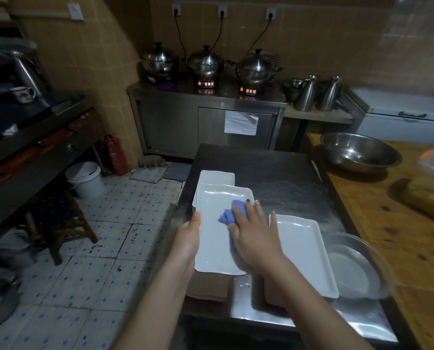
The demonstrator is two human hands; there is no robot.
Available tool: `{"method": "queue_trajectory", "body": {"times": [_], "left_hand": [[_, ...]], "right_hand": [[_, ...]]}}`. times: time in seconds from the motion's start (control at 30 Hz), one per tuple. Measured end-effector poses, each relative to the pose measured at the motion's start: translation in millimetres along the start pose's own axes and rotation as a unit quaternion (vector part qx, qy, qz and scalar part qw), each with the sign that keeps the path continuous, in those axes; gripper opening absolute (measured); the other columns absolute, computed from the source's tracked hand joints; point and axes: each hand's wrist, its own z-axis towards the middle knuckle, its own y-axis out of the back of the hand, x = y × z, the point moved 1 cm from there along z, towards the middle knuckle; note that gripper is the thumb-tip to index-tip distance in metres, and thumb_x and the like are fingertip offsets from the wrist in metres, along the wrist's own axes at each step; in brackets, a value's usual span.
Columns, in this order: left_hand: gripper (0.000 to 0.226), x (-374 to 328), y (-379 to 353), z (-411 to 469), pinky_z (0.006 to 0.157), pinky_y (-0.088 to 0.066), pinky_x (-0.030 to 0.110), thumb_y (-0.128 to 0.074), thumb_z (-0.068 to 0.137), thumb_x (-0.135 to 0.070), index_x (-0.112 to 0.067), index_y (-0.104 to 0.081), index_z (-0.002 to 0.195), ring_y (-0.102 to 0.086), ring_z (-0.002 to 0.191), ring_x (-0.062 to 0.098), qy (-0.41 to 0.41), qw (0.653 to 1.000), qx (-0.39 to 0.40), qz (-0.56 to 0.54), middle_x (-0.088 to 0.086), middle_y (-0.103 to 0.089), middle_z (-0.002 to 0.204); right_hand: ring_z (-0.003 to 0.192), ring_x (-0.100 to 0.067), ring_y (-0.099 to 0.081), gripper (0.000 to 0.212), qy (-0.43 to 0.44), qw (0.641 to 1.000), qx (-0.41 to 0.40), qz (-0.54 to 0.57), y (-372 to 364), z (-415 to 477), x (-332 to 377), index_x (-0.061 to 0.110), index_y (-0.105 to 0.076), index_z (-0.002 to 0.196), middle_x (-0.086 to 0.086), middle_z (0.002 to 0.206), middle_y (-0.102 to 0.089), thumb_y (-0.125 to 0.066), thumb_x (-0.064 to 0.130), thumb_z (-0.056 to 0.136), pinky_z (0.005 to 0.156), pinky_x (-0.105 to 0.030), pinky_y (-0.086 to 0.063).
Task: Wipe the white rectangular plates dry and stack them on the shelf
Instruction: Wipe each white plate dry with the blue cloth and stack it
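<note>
A white rectangular plate (214,233) is held over the steel table (274,178), with my left hand (189,236) gripping its left edge. My right hand (253,233) presses a blue cloth (232,213) flat onto the plate's surface. Just beyond it lies another white plate (217,177), partly hidden by the held one. To the right a third white plate (304,251) rests on the table.
A round steel dish (357,266) sits right of the third plate. A steel bowl (359,152) stands on the wooden counter (387,223). Three steel pots (205,63) sit on the back cabinet. A white bucket (85,179) and wooden stool (56,218) stand on the tiled floor.
</note>
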Motion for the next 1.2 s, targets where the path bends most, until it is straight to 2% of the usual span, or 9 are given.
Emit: {"method": "queue_trajectory", "body": {"times": [0.17,0.23,0.3,0.4,0.5,0.7,0.87,1.0,1.2], "left_hand": [[0.041,-7.1,7.7,0.0,0.035,-0.045,0.016,-0.039,0.099,-0.035,-0.012,-0.058,0.071,-0.06,0.044,0.015,-0.008,1.0,-0.014,0.005,0.006,-0.063,0.065],[0.04,-8.5,11.0,1.8,0.032,-0.042,0.015,-0.039,0.099,-0.033,-0.012,-0.057,0.07,-0.058,0.039,0.013,-0.012,1.0,-0.026,-0.002,0.006,-0.061,0.064],[0.04,-6.9,10.7,2.6,0.037,-0.045,0.017,-0.039,0.099,-0.034,-0.013,-0.057,0.071,-0.06,0.046,0.016,-0.007,1.0,-0.025,0.004,0.005,-0.061,0.066],[0.039,-2.0,4.0,1.9,0.048,-0.047,0.023,-0.038,0.099,-0.038,-0.014,-0.058,0.074,-0.06,0.058,0.021,0.011,1.0,-0.011,0.01,0.006,-0.063,0.069],[0.039,-0.3,0.1,1.3,0.037,-0.044,0.018,-0.04,0.098,-0.035,-0.014,-0.058,0.072,-0.058,0.05,0.016,0.011,1.0,-0.011,0.007,0.004,-0.062,0.064],[0.041,-6.0,8.0,8.3,0.031,-0.04,0.016,-0.04,0.099,-0.035,-0.011,-0.056,0.07,-0.058,0.039,0.013,0.004,0.999,-0.034,0.003,0.005,-0.06,0.061],[0.04,-0.6,0.0,6.8,0.04,-0.045,0.018,-0.039,0.099,-0.036,-0.013,-0.059,0.072,-0.06,0.05,0.015,0.004,1.0,-0.006,0.015,0.002,-0.064,0.061],[0.042,-4.1,2.3,7.5,0.033,-0.042,0.017,-0.041,0.098,-0.037,-0.013,-0.059,0.069,-0.059,0.04,0.013,0.002,1.0,-0.017,0.008,0.0,-0.063,0.053],[0.036,2.8,-4.4,7.0,0.049,-0.043,0.023,-0.037,0.1,-0.034,-0.012,-0.06,0.082,-0.058,0.059,0.019,-0.001,1.0,0.011,0.023,0.006,-0.062,0.07]], "right_hand": [[0.139,-0.021,-0.021,0.044,0.049,0.993,-0.067,0.084,-0.8,-16.7,-5.0,0.023,-0.028,0.144,0.001,0.151,-0.023,-0.031,0.026,0.1,0.11,-0.029,-0.023],[0.132,-0.005,-0.034,0.038,0.062,0.971,-0.042,0.226,-5.6,-32.6,1.4,0.019,-0.04,0.135,0.013,0.14,-0.034,-0.039,0.016,0.097,0.098,-0.011,-0.033],[0.12,0.01,-0.036,0.036,0.082,0.971,-0.038,0.223,-11.2,-32.9,-1.6,0.011,-0.042,0.133,-0.002,0.141,-0.035,-0.041,0.013,0.097,0.091,0.0,-0.029],[0.125,-0.014,-0.033,0.044,0.051,0.988,-0.043,0.139,-9.4,-9.9,-14.5,0.016,-0.032,0.142,-0.005,0.145,-0.028,-0.039,0.023,0.099,0.1,-0.019,-0.032],[0.134,-0.025,-0.028,0.05,0.018,0.992,-0.035,0.12,-1.9,6.3,-20.9,0.02,-0.025,0.147,-0.003,0.152,-0.02,-0.039,0.026,0.099,0.108,-0.03,-0.028],[0.105,0.016,-0.041,0.044,0.11,0.972,0.031,0.205,-15.0,-23.1,-20.7,0.029,-0.035,0.136,0.02,0.14,-0.019,-0.042,0.016,0.094,0.067,0.002,-0.039],[0.144,-0.026,-0.013,0.048,0.016,0.995,-0.001,0.096,2.2,-3.6,-27.1,0.026,-0.024,0.147,-0.003,0.157,-0.012,-0.035,0.027,0.101,0.115,-0.038,-0.021],[0.145,-0.024,-0.001,0.051,0.043,0.998,-0.005,-0.042,-4.5,-15.4,-11.9,0.017,-0.015,0.149,-0.01,0.158,-0.002,-0.025,0.027,0.099,0.115,-0.044,-0.003],[0.146,-0.021,0.006,0.053,0.093,0.994,0.054,0.03,-9.7,-12.3,18.8,0.022,-0.008,0.151,-0.005,0.16,0.006,-0.025,0.032,0.102,0.116,-0.04,0.004]]}}
